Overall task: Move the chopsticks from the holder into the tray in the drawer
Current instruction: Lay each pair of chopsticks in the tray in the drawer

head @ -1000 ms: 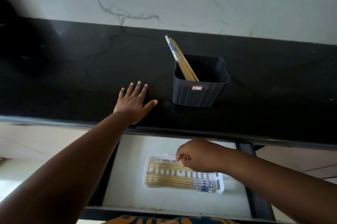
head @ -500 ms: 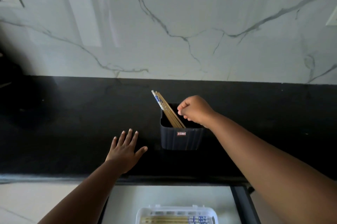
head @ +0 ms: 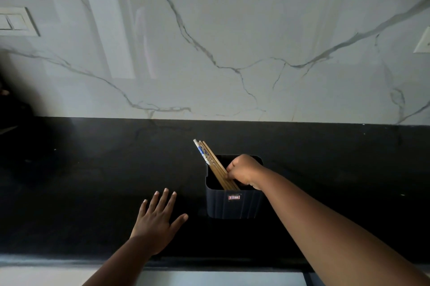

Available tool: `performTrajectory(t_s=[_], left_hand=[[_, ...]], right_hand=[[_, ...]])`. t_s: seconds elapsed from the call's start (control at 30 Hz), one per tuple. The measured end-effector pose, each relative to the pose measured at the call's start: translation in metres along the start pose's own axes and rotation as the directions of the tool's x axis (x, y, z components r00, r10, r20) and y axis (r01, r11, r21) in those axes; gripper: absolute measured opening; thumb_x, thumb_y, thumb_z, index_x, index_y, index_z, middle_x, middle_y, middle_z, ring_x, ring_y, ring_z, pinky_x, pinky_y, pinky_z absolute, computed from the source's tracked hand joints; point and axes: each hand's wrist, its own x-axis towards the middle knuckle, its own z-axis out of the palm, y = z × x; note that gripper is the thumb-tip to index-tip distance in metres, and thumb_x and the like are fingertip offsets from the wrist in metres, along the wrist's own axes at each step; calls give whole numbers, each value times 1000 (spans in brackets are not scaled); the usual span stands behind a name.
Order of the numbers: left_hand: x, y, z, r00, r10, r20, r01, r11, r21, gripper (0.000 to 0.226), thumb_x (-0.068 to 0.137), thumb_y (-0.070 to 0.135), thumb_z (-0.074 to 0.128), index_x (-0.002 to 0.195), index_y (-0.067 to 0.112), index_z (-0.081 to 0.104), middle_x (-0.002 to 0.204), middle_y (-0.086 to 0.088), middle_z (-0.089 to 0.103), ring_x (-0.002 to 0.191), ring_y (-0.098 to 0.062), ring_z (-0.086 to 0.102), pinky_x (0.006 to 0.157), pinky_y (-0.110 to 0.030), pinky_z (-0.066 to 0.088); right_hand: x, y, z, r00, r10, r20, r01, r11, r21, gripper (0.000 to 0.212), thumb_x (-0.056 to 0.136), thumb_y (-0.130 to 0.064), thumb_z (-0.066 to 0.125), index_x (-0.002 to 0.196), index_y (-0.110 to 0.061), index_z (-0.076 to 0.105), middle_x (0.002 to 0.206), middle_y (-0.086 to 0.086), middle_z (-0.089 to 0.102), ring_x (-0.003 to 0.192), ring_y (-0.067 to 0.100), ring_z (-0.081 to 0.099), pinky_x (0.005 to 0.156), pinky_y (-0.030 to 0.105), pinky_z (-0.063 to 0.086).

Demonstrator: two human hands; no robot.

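Chopsticks (head: 210,164): they lean out of the holder toward 11 o'clock, blue-patterned tops up, and we now have a hand on them, where half a second ago it was only hovering at the rim.
Holder (head: 232,204): dark ribbed tub on the black counter (head: 93,181), at 1 o'clock from our flat hand; it has not shifted.
Right hand (head: 243,171): we've dropped it into the holder's mouth since the last look. It is curled tight with the fingertips against the wooden shafts; it looks like a pinch on the near sticks, though how many we've caught we cannot tell, as the knuckles hide the contact.
Left hand (head: 156,223): spread flat, fingers straight, palm pressed on the counter at 8 o'clock from the holder. It holds nothing and sits where it sat a second ago, bracing us.
What changed: a second back our right hand was down over the tray; since then it has come up to the holder and closed on the next batch. Our view has tipped up too, so the tray is now out of sight, with only a pale strip of the drawer (head: 221,278) showing at 6 o'clock.
What it means: we judge this a repeat cycle, with another load about to be drawn out.
Next: lift along the lean toward 11 o'clock, then carry down to 6 o'clock.
Risk: loose sticks could drag out and spill.
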Motion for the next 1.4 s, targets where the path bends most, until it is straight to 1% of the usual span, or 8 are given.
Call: performTrajectory(t_s=[0.5,0.6,0.67,0.73,0.8,0.93,1.17,1.4], left_hand=[[3,-3,2,997,2,76,0,999,-32,86,83,79,5,145,24,-21,157,3,-25,140,-16,-29,118,-43,-13],[7,2,-12,994,-39,104,52,991,-124,88,89,75,25,155,24,-5,163,1,-13,146,-19,-22,119,-48,-7],[12,15,-44,994,-77,-72,54,960,-275,80,91,63,48,154,22,22,164,-5,12,151,-27,1,119,-49,7],[16,33,-92,912,-106,-395,-120,854,-506,58,88,36,70,136,9,53,143,-18,49,137,-37,40,112,-48,32],[15,55,-150,812,-190,-552,-320,645,-693,43,84,26,76,122,10,64,122,-9,63,117,-25,59,98,-35,44],[2,101,-256,888,22,-460,-447,281,-849,55,75,52,75,124,34,58,99,18,74,97,4,66,82,-12,51],[-2,144,-295,933,47,-357,-360,156,-920,25,83,12,75,107,8,69,89,-10,76,87,-23,74,81,-34,58],[-8,141,-288,962,96,-254,-248,-66,-966,20,81,9,75,100,5,70,95,-15,76,90,-24,74,69,-26,59]], right_hand=[[-11,-1,-20,965,-193,-175,216,968,125,6,88,-15,69,90,-18,65,86,-3,66,81,11,63,65,21,46],[-25,-13,-42,931,-247,-267,313,920,238,12,89,-12,67,82,-21,66,87,6,72,85,20,70,77,33,56],[-36,-21,-56,914,-257,-314,364,860,357,12,90,-10,66,85,-20,67,90,9,73,89,23,72,82,36,58],[-48,-30,-68,907,-255,-335,398,777,488,7,91,-8,65,91,-15,68,92,10,74,92,23,72,82,34,58],[-61,-39,-77,905,-265,-333,418,694,586,6,91,-7,65,94,-11,68,92,9,74,91,21,73,82,32,59],[-85,-56,-80,904,-321,-283,427,621,658,7,90,-4,65,95,-7,68,90,10,74,84,20,74,75,28,60],[-108,-75,-71,891,-387,-237,442,626,643,6,89,-6,68,95,-4,70,85,11,75,84,23,75,75,31,61],[-118,-69,-73,901,-359,-245,429,643,634,5,85,-4,72,89,-6,73,86,14,76,83,26,75,71,30,61]])
